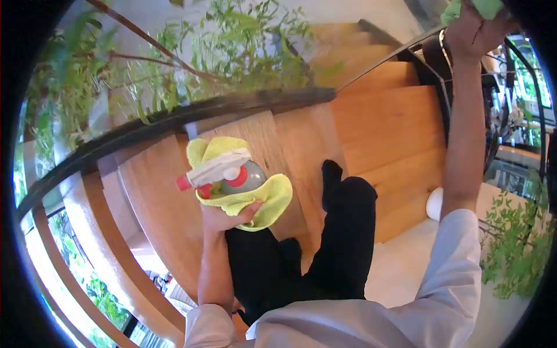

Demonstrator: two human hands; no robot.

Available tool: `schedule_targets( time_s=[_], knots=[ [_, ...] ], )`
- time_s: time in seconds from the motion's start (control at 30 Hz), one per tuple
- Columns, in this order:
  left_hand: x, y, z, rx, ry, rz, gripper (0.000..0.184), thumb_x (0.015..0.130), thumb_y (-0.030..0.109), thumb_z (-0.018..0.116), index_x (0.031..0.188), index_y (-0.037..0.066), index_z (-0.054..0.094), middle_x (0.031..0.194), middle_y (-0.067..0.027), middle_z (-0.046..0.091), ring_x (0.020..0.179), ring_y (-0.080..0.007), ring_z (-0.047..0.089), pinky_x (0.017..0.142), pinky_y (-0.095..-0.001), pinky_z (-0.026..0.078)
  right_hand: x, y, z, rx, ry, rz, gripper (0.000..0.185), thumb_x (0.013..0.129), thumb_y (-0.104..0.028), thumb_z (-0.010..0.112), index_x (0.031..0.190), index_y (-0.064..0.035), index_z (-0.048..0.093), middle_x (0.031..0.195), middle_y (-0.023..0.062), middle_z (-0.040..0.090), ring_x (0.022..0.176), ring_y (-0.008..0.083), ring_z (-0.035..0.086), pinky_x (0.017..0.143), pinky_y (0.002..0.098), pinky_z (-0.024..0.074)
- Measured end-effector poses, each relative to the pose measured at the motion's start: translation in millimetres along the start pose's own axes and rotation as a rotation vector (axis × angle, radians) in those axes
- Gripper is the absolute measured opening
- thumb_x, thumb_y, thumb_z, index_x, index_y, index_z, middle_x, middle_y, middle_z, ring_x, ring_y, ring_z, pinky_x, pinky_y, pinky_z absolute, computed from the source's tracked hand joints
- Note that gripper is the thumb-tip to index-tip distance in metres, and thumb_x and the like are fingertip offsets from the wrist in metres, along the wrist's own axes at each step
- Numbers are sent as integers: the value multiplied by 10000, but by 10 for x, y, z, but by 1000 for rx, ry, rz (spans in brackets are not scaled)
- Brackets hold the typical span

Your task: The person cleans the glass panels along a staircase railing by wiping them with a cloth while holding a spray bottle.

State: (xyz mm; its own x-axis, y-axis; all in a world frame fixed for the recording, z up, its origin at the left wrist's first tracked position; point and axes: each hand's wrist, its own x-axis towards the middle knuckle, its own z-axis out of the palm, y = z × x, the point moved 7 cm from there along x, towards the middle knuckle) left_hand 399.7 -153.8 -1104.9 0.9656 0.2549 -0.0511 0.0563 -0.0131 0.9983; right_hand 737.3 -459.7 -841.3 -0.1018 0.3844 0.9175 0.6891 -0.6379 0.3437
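My left hand (222, 218) is closed around a yellow cloth (272, 200) and a spray bottle (253, 178) in front of my legs. The bottle has a white and red trigger head, and the cloth wraps its lower part, hiding most of the fingers. At the upper right, my right arm is stretched out, and my right hand (473, 32) is closed on a green cloth (488, 8). That hand is by the dark metal railing (432, 36); whether the cloth touches the rail cannot be made out.
Wooden stairs (389, 116) curve around me, with a foot in a dark sock (332, 174) on one tread. A dark curved rail (168, 119) runs along the left, with leafy plants (238, 52) behind it. Another plant (516, 243) stands at the right.
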Motion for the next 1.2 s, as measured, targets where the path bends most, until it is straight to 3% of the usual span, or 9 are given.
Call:
schedule_targets(
  time_s=[0.1,0.23,0.33,0.4,0.47,0.6,0.83,0.97,1.2],
  knots=[
    [-144,-172,-55,205,-94,-222,767,680,233,905,1339,63,550,1277,-87,645,1124,-208,648,970,-372,548,-775,-446,186,23,154,113,490,962,-313,629,1315,18,551,1408,280,501,1298,506,437,1103,654,257],
    [-362,-236,-93,315,-167,-265,769,684,269,899,1342,78,549,1279,-79,642,1144,-213,635,992,-380,532,-3393,-1152,674,254,-334,278,437,915,-336,668,1252,-65,609,1298,164,590,1233,395,510,1024,569,398],
    [-422,-260,-105,405,-245,-338,771,687,296,895,1345,90,549,1280,-72,639,1159,-217,626,1008,-386,520,-5382,-1581,894,877,-577,1326,324,920,-226,648,1219,-101,649,1289,149,625,1263,373,526,1048,542,446],
    [-418,-271,-84,446,-263,-368,773,689,315,893,1346,98,549,1280,-68,638,1169,-219,620,1019,-390,512,-5596,-1707,729,817,-633,1362,318,925,-189,627,1231,-105,650,1317,151,621,1293,371,519,1080,535,441],
    [-384,-297,-69,477,-246,-379,774,691,333,890,1348,106,549,1281,-64,636,1178,-222,614,1030,-394,504,-5534,-2037,740,205,-1179,237,395,850,-138,663,1243,-107,647,1342,142,622,1314,375,527,1121,525,432],
    [-268,-290,-46,530,-193,-350,778,695,369,885,1351,121,548,1282,-55,632,1198,-227,602,1052,-402,488,-5249,-1884,548,244,-1094,233,547,716,-106,728,1256,-84,644,1337,149,629,1349,365,507,1186,523,364],
    [92,-131,73,57,56,-195,818,596,164,963,1275,-10,541,1183,-108,655,1098,-228,653,942,-369,565,-2768,234,458,512,-336,1026,504,901,-206,727,1345,-36,558,1309,151,630,1213,350,606,1089,453,464],
    [90,-271,-8,174,24,-176,883,586,144,969,1319,1,498,1212,-105,634,1106,-216,650,944,-386,568,156,271,-354,-152,-3,-43,512,934,-163,506,1417,-2,556,1448,225,508,1358,457,426,1139,530,295],
    [107,46,138,45,37,-104,859,600,129,952,1328,11,511,1222,-110,635,1099,-224,658,941,-386,570,-1419,-203,-92,-118,-214,330,431,836,-140,574,1251,-99,682,1392,199,534,1287,478,485,1055,613,388]
  ],
)
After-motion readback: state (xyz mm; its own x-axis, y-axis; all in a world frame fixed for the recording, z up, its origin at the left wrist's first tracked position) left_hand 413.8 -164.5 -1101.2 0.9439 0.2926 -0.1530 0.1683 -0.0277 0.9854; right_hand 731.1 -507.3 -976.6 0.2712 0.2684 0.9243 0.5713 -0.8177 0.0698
